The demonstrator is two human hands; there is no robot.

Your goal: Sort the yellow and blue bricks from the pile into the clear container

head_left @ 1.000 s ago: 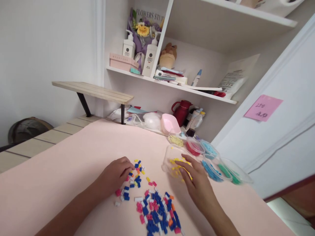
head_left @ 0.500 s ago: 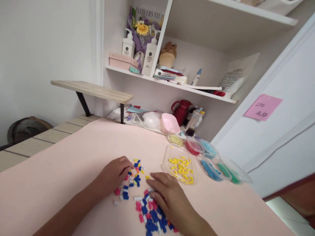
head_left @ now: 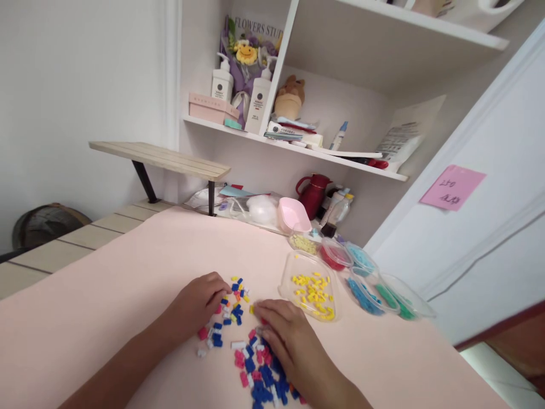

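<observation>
Since a second ago the right hand (head_left: 286,339) has left the clear tray of yellow pieces (head_left: 313,288) and come down flat, fingers loosely spread and gripping nothing, on the scattered bricks (head_left: 255,358) at lower centre of the frame. The left hand (head_left: 200,301) has stayed put, fingers curled onto the pile's upper-left edge; whether it pinches a piece cannot be told. The scatter lies between and under both hands, its long axis running from upper left toward the bottom edge, with the tray just right of the right fingertips.
</observation>
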